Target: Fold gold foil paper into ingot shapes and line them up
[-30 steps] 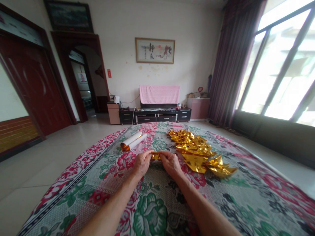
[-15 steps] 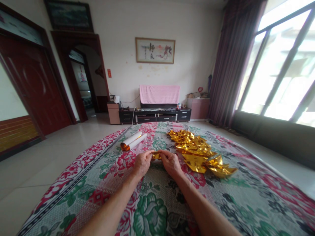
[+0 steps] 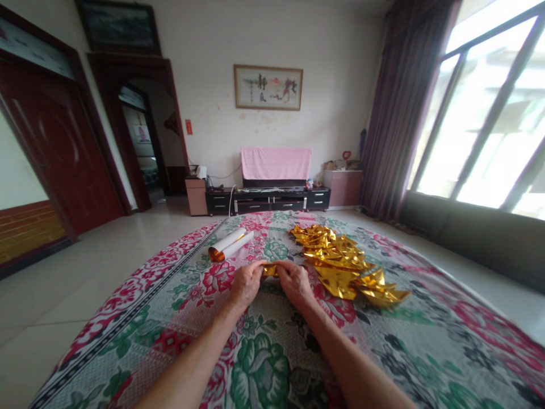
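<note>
Between my two hands is a small piece of folded gold foil paper (image 3: 270,270), held just above the flowered cloth. My left hand (image 3: 247,282) pinches its left end, thumb and fingers closed. At the right end, my right hand (image 3: 295,280) grips the same piece with bent fingers. Most of the foil's ends are hidden under the fingers. To the right of my right hand lies a pile of folded gold paper ingots (image 3: 336,250), several of them overlapping. A roll of white-backed gold foil paper (image 3: 232,243) rests beyond my left hand.
A flowered tablecloth (image 3: 259,369) in red, green and grey covers the round table. Past its far edge stands a low black TV cabinet (image 3: 270,203) with a pink cloth (image 3: 276,163) over the screen. Purple curtains (image 3: 383,113) hang at the right.
</note>
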Demonstrator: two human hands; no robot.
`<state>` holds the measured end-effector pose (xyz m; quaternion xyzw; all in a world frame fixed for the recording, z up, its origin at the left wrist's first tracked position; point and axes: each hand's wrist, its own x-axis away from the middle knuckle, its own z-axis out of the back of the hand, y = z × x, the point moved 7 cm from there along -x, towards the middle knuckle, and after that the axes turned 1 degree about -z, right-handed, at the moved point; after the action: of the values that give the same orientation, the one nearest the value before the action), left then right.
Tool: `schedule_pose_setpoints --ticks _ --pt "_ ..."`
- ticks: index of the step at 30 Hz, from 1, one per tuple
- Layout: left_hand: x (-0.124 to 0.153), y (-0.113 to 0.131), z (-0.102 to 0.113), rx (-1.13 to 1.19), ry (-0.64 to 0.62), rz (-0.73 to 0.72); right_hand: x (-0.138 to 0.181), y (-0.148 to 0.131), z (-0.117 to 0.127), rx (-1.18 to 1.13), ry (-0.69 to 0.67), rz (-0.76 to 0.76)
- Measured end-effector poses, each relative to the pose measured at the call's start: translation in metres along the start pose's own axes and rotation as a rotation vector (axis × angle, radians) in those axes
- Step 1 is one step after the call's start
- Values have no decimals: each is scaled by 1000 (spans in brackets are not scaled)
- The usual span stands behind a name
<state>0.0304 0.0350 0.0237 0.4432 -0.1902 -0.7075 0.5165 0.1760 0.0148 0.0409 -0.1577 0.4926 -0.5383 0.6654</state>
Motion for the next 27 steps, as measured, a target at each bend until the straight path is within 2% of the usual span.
schedule_pose_setpoints --ticks 9,19,27 --pt "0 1 0 63 -38 2 -1 4 0 -3 -26 -23" --pt "-1 0 2 34 -17 7 -1 4 -4 -82 -100 4" --pt "0 -1 1 31 -25 14 -2 5 -4 -73 -83 4"
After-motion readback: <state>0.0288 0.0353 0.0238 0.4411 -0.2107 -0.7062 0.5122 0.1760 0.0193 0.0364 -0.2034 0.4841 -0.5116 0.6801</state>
